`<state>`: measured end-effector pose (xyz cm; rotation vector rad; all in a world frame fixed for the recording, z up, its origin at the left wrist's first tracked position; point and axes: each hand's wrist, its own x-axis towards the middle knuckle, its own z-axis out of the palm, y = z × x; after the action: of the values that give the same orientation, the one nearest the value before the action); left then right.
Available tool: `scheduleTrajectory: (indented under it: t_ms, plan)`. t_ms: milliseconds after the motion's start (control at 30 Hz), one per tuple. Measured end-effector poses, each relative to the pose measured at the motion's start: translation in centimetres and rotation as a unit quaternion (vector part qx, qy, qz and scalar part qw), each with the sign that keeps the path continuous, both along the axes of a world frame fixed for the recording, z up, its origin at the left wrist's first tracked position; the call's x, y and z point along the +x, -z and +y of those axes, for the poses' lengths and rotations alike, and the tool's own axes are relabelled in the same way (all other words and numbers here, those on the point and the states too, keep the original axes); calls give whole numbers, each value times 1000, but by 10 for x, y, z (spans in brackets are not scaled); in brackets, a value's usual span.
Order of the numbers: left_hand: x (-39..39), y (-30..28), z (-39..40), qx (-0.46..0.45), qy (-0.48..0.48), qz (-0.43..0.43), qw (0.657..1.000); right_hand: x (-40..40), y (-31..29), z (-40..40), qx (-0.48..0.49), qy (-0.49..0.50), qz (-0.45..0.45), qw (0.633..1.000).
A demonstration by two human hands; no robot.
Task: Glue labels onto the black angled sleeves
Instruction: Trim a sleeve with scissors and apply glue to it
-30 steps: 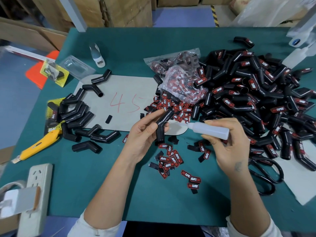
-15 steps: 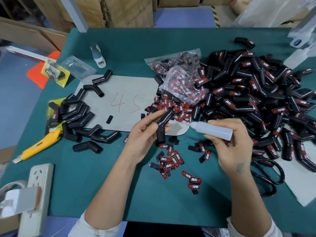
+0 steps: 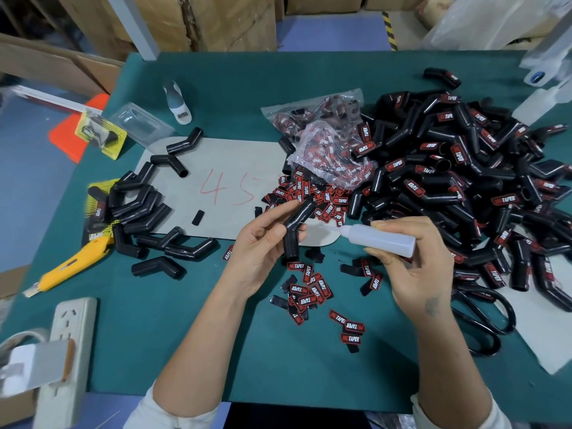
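Observation:
My left hand (image 3: 263, 243) grips a plain black angled sleeve (image 3: 297, 226) over the middle of the table. In my right hand (image 3: 414, 264) lies a white glue bottle (image 3: 377, 236), its nozzle pointing left, a short gap from the sleeve. Loose red and black labels (image 3: 309, 292) are scattered on the green mat just below my hands, and more labels (image 3: 312, 193) lie behind the sleeve. Several unlabelled sleeves (image 3: 142, 209) are heaped at the left. A large heap of labelled sleeves (image 3: 464, 181) fills the right.
A grey card (image 3: 229, 168) marked 45 lies under the work area. Clear bags of labels (image 3: 328, 150) sit behind it. Black scissors (image 3: 486, 320) lie at the right, a yellow utility knife (image 3: 71, 264) and a power strip (image 3: 68, 351) at the left.
The glue bottle's nozzle in my right hand has shifted slightly right, away from the sleeve. My left hand keeps the sleeve in the same place.

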<state>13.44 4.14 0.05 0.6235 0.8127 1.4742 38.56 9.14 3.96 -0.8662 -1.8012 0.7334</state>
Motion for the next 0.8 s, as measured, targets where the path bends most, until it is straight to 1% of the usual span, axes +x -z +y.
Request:
scheduleTrajectory:
  t_ms: [133,433,567,700,800]
  plan:
    - [0,0,0,1,1,1,1000,0,-1,2,3,23,8,1000]
    - [0,0,0,4,2,5,1000,2,1,3,8,37,11,999]
    - [-1,1,0,0,2,3,1000,1,0,2,13,24,5,1000]
    - [-1,1,0,0,3,5,1000,3,0,3,9,39,9,999]
    - [0,0,0,-2,2,2,1000,2,1,1,12,30,8,999]
